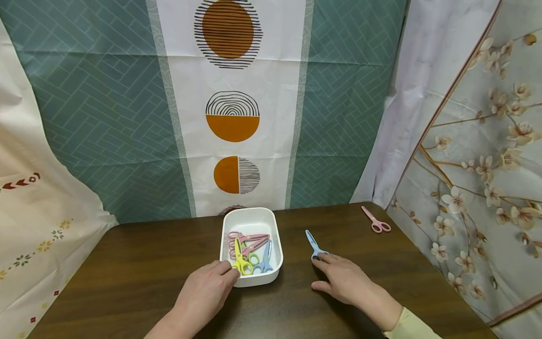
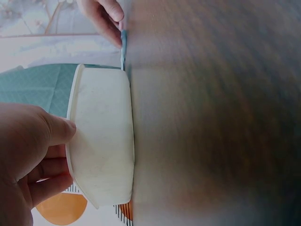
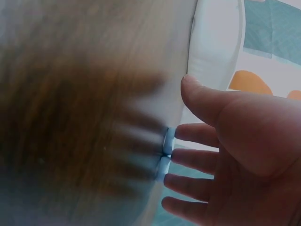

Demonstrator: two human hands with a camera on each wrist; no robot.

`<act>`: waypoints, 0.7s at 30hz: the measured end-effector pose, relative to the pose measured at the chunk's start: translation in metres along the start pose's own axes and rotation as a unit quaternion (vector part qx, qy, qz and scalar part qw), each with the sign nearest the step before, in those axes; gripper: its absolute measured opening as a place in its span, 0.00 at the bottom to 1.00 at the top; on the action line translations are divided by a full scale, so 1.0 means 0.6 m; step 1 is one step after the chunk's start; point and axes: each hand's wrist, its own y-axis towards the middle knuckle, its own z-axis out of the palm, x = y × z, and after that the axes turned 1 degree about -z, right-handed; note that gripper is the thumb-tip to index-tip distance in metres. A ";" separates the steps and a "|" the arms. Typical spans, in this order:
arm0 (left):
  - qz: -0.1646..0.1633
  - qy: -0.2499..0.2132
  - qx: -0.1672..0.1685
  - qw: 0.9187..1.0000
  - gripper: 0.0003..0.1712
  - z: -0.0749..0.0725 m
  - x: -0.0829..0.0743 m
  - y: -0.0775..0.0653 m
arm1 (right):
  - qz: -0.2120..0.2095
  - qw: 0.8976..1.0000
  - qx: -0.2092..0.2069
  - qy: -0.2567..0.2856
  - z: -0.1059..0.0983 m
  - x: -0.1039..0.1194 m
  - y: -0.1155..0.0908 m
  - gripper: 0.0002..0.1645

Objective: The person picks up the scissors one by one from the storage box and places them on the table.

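A white plastic tray (image 1: 251,281) stands on the table, and my left hand (image 1: 208,288) pinches its near-left rim, thumb on the outer side in the left wrist view. Inside lie several pairs of scissors: pink scissors (image 1: 255,245), yellow scissors (image 1: 239,256) and blue scissors (image 1: 266,259), with a green handle (image 1: 253,258) partly hidden among them. To the right of the tray, another pair of blue scissors (image 1: 312,242) lies flat, blades pointing away from me. My right hand (image 1: 345,278) is over its handles; in the right wrist view the straight fingertips are right at the handle loops (image 3: 163,168).
Pink scissors (image 1: 376,221) lie near the table's far right corner. The dark wooden table (image 1: 161,254) ends at a patterned green and white curtain (image 1: 123,117) behind, with a floral cloth (image 1: 478,188) along the right side and a cream cloth (image 1: 42,188) on the left.
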 end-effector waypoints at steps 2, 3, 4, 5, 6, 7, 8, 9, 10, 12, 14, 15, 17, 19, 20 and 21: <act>0.000 0.000 -0.003 1.000 0.13 0.001 0.000 0.000 | 0.002 1.000 0.003 0.004 0.000 -0.003 0.001 0.40; 0.001 0.001 -0.005 1.000 0.13 0.001 0.000 0.000 | 0.004 1.000 0.004 0.007 0.000 -0.005 0.001 0.40; 0.001 0.002 -0.008 1.000 0.14 0.001 0.000 0.000 | 0.007 1.000 0.004 0.011 0.001 -0.007 0.002 0.40; 0.001 0.003 -0.010 1.000 0.14 0.002 0.000 0.000 | 0.008 1.000 0.004 0.015 0.001 -0.009 0.003 0.40; 0.002 0.004 -0.014 1.000 0.15 0.002 0.000 0.000 | 0.010 1.000 0.004 0.018 0.002 -0.011 0.004 0.40; 0.002 0.004 -0.016 1.000 0.15 0.003 -0.001 0.000 | 0.012 1.000 0.004 0.021 0.002 -0.014 0.004 0.40; 0.001 0.004 -0.017 1.000 0.16 0.003 -0.001 0.000 | 0.013 1.000 0.004 0.025 0.002 -0.016 0.005 0.40; 0.001 0.004 -0.017 1.000 0.16 0.003 -0.001 0.000 | 0.015 0.999 0.003 0.029 0.002 -0.018 0.006 0.40; 0.001 0.004 -0.017 1.000 0.16 0.003 -0.001 0.000 | 0.017 0.999 0.003 0.033 0.002 -0.021 0.007 0.40; 0.000 0.004 -0.017 1.000 0.16 0.003 -0.001 0.000 | 0.019 0.999 0.005 0.038 0.000 -0.025 0.009 0.40; 0.000 0.004 -0.019 1.000 0.16 0.003 -0.001 0.000 | 0.020 0.999 0.006 0.045 -0.002 -0.030 0.010 0.40; 0.000 0.004 -0.020 1.000 0.17 0.003 -0.001 0.000 | 0.021 0.999 0.007 0.048 -0.003 -0.032 0.011 0.41; 0.002 0.004 -0.024 1.000 0.17 0.004 -0.001 0.000 | 0.023 0.998 0.009 0.050 -0.004 -0.037 0.012 0.41; 0.002 0.004 -0.025 1.000 0.17 0.004 -0.001 0.000 | 0.025 0.998 0.009 0.049 -0.004 -0.043 0.014 0.41; 0.002 0.003 -0.024 1.000 0.17 0.004 -0.001 0.000 | 0.025 0.999 0.009 0.047 -0.003 -0.047 0.015 0.41; 0.001 0.003 -0.023 1.000 0.17 0.003 -0.001 0.000 | 0.026 0.999 0.009 0.046 -0.003 -0.050 0.016 0.41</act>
